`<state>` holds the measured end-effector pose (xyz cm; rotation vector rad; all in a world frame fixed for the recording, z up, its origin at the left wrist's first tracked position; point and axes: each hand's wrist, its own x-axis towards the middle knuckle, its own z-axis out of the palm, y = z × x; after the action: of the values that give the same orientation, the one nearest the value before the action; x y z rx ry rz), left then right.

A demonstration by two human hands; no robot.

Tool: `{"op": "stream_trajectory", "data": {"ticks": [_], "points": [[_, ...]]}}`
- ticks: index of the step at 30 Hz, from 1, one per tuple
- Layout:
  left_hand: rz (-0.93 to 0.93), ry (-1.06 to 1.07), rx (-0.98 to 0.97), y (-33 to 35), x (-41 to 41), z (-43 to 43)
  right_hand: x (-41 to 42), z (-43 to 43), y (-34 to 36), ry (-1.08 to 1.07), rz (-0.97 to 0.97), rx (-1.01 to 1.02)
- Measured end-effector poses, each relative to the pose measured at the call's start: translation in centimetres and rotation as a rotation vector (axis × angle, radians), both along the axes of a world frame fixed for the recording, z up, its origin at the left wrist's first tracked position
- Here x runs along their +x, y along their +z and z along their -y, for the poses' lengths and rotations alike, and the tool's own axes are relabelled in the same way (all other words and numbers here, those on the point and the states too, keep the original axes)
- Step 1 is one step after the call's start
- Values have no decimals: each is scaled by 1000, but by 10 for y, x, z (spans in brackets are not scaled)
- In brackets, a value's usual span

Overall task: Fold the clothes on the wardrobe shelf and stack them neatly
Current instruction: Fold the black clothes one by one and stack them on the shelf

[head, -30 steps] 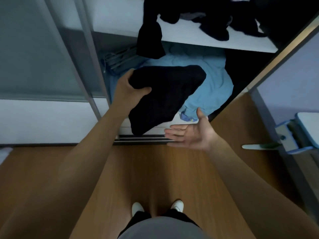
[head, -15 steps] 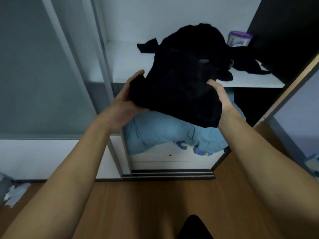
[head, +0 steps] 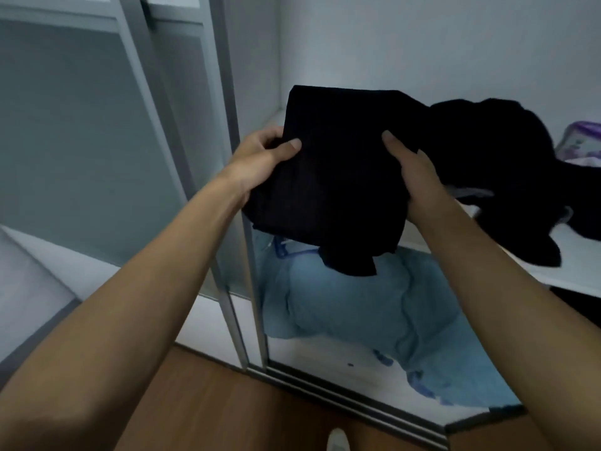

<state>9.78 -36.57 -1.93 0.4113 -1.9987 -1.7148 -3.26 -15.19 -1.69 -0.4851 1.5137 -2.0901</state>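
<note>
Fingers (head: pixel 289 148) grip folded black garment (head: pixel 335 183); dark heap (head: pixel 494 151) crowds shelf (head: pixel 580 263) behind it

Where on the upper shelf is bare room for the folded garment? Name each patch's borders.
The shelf is bare at its left end, between side wall and black pile, and along its front edge. Crowded at right: pile, purple pack.

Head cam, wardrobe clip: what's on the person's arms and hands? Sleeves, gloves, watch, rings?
Nothing worn that shows. The left hand and right hand are bare: no gloves, and no rings on the fingers in view. The left forearm and right forearm are bare to the frame edge, with no sleeve cuffs and no watch or band at either wrist. The thumbnails look short.
</note>
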Motion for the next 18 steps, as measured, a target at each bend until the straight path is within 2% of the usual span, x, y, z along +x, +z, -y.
{"op": "stream_trajectory", "data": {"ticks": [3, 5, 8, 10, 12, 15, 18], "points": [[7, 187, -173, 16, -39, 16, -53, 41, -1, 25, 5, -55], [82, 338, -357, 18, -68, 28, -84, 75, -3, 8, 8, -15], [446, 508, -782, -3, -93, 38, -118, 129, -28, 57, 54, 197], [583, 509, -1061, -28, -92, 39, -128, 156, -56, 76, 74, 406], [692, 466, -1257, -49, -88, 44, -133, 172, -77, 31, 47, 521], [736, 490, -1428, -58, -89, 53, -140, 192, -86, -16, 16, 504], [729, 484, -1451, -58, -89, 64, -140, 201, -84, -79, 21, 470]]}}
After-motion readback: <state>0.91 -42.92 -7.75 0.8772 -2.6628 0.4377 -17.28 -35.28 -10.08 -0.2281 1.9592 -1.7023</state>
